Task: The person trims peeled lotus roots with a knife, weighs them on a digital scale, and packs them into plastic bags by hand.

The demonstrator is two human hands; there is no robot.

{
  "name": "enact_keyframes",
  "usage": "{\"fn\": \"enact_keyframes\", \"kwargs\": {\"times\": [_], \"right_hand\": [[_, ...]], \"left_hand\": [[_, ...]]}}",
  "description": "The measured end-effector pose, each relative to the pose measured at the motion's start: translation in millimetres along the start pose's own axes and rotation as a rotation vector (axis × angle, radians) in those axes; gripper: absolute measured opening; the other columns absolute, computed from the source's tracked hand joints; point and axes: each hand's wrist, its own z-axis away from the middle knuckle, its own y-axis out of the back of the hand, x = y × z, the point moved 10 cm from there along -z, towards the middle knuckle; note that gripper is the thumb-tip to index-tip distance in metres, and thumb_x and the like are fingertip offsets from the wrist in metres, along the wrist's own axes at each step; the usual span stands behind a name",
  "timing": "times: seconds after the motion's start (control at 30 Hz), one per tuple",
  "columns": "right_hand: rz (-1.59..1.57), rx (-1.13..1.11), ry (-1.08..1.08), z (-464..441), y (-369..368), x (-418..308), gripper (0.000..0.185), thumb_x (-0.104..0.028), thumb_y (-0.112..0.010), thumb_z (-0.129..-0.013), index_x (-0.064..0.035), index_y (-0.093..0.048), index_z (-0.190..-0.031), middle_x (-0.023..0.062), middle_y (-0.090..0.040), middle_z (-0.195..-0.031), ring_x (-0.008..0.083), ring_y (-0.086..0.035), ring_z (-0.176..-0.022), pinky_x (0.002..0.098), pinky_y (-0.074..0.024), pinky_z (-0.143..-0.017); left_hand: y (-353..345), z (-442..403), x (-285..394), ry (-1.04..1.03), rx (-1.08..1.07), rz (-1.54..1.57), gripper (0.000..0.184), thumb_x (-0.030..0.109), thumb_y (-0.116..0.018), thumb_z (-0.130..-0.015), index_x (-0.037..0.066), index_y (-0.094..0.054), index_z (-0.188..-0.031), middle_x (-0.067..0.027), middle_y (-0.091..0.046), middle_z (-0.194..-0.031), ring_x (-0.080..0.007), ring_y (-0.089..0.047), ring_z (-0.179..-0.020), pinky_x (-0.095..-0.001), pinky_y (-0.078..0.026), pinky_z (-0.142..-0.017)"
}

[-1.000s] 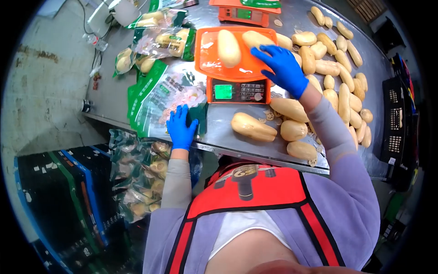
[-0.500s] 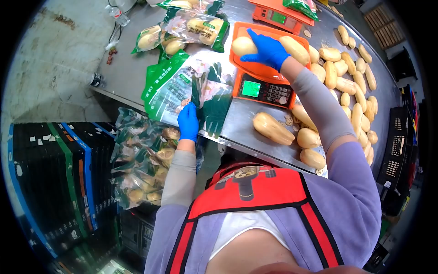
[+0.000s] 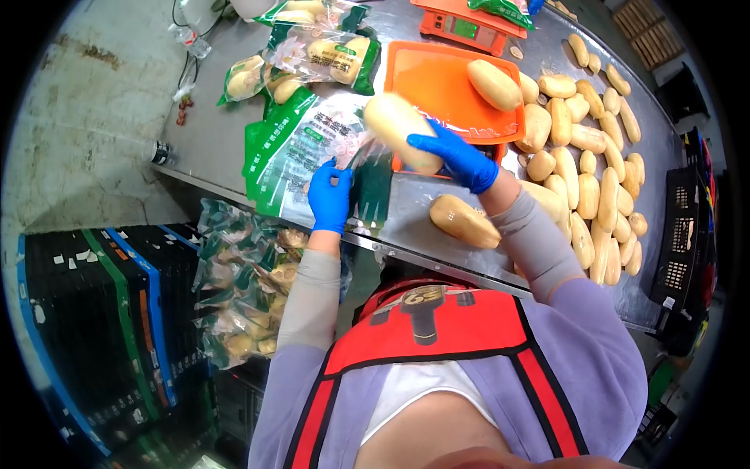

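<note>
My right hand (image 3: 461,160), in a blue glove, grips a thick pale lotus root (image 3: 400,129), slightly blurred, in front of the orange scale tray (image 3: 437,86). Another lotus root (image 3: 494,84) lies at the tray's right end. In its blue glove, my left hand (image 3: 329,197) pinches the near edge of a printed plastic bag (image 3: 308,152), on a stack of flat green-and-clear bags. Between my hands and the table's front edge rests a single lotus root (image 3: 465,221). The held root and my right hand hide most of the scale's display.
Many loose lotus roots (image 3: 586,137) cover the table's right side. Filled bags (image 3: 332,59) lie at the back left, with more packed bags (image 3: 246,281) below the table edge. A second orange scale (image 3: 469,30) stands behind. Black crates (image 3: 86,313) are stacked at left.
My right hand has lifted a lotus root out of the scale tray and brought it left and nearer, toward the bags. My left hand stays at the bag's edge, its fingers shifted slightly.
</note>
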Motion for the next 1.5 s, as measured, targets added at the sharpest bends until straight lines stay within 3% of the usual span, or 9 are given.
{"fn": "enact_keyframes", "kwargs": {"times": [0.07,0.47,0.67,0.83,1.07,1.23,1.4,1.47,1.5], "right_hand": [[-0.310,-0.079,-0.243,5.6,-16.3,46.8,0.061,-0.027,-0.064,-0.080,-0.0045,-0.038,-0.130,0.0126,-0.055,-0.114,0.0208,-0.058,-0.098,0.0321,-0.0500,-0.080],[0.068,0.090,-0.054,13.7,-21.4,56.1,0.055,-0.034,-0.066,-0.079,-0.0064,-0.049,-0.123,0.0044,-0.058,-0.099,0.0103,-0.055,-0.083,0.0209,-0.0461,-0.063],[-0.276,0.101,-0.403,21.7,-20.6,97.4,0.051,-0.044,-0.058,-0.084,-0.0101,-0.050,-0.122,0.0034,-0.060,-0.099,0.0097,-0.058,-0.080,0.0211,-0.0456,-0.062],[-0.329,0.165,-0.193,11.8,-15.7,98.8,0.050,-0.045,-0.055,-0.085,-0.0112,-0.049,-0.121,0.0025,-0.062,-0.100,0.0130,-0.060,-0.085,0.0234,-0.0481,-0.064],[-0.566,-0.018,-0.306,17.6,-15.5,104.8,0.053,-0.050,-0.052,-0.085,-0.0096,-0.050,-0.120,0.0050,-0.064,-0.095,0.0162,-0.064,-0.078,0.0213,-0.0480,-0.053],[-0.578,-0.016,-0.365,16.1,-12.1,117.2,0.053,-0.049,-0.045,-0.089,-0.0075,-0.048,-0.122,0.0085,-0.064,-0.094,0.0180,-0.065,-0.076,0.0223,-0.0515,-0.056],[-0.476,-0.012,-0.348,11.0,-13.7,119.4,0.052,-0.054,-0.038,-0.090,-0.0134,-0.051,-0.121,0.0039,-0.065,-0.079,0.0081,-0.054,-0.056,0.0183,-0.0397,-0.045],[-0.382,0.115,-0.342,8.0,6.1,128.8,0.051,-0.057,-0.040,-0.088,-0.0171,-0.053,-0.117,0.0059,-0.065,-0.076,0.0088,-0.050,-0.049,0.0190,-0.0374,-0.042],[-0.383,0.115,-0.340,7.5,9.0,129.9,0.051,-0.057,-0.040,-0.088,-0.0171,-0.053,-0.117,0.0059,-0.065,-0.076,0.0088,-0.050,-0.049,0.0190,-0.0374,-0.042]], "left_hand": [[2.0,-0.6,47.7,-0.256,0.025,-0.251,0.013,0.015,-0.064,-0.077,0.005,-0.057,-0.077,-0.0153,-0.061,-0.110,-0.0315,-0.055,-0.104,-0.0359,-0.038,-0.091],[13.0,-15.3,95.8,-0.346,-0.028,-0.018,0.011,0.012,-0.062,-0.080,0.005,-0.053,-0.077,-0.0156,-0.058,-0.114,-0.0362,-0.045,-0.115,-0.0416,-0.031,-0.099],[8.3,-13.2,100.6,-0.208,-0.162,0.106,0.012,0.014,-0.062,-0.080,0.006,-0.053,-0.077,-0.0152,-0.060,-0.111,-0.0359,-0.047,-0.115,-0.0436,-0.029,-0.100],[-18.8,20.0,139.7,-0.607,-0.262,-0.340,0.013,0.017,-0.063,-0.079,0.006,-0.056,-0.078,-0.0159,-0.058,-0.115,-0.0350,-0.049,-0.111,-0.0457,-0.030,-0.097],[-1.8,0.4,107.4,-0.272,-0.163,0.032,0.017,0.016,-0.062,-0.080,0.002,-0.053,-0.079,-0.0209,-0.056,-0.113,-0.0354,-0.052,-0.104,-0.0424,-0.034,-0.093],[-26.2,25.9,143.2,-0.538,-0.199,-0.522,0.065,0.036,-0.062,-0.079,0.003,-0.039,-0.131,-0.0196,-0.039,-0.135,-0.0373,-0.036,-0.125,-0.0531,-0.021,-0.103],[-66.8,128.2,193.2,-0.607,-0.959,0.212,0.034,0.021,-0.061,-0.082,0.003,-0.056,-0.111,-0.0172,-0.054,-0.114,-0.0351,-0.047,-0.111,-0.0440,-0.033,-0.098],[-52.3,126.9,194.4,-0.374,-1.028,0.377,0.031,0.016,-0.062,-0.081,0.003,-0.058,-0.109,-0.0173,-0.055,-0.111,-0.0343,-0.050,-0.107,-0.0416,-0.037,-0.094],[-38.2,99.4,178.6,-0.212,-0.760,0.411,0.032,0.017,-0.062,-0.081,0.002,-0.058,-0.110,-0.0173,-0.056,-0.110,-0.0336,-0.051,-0.105,-0.0402,-0.039,-0.092]]}}
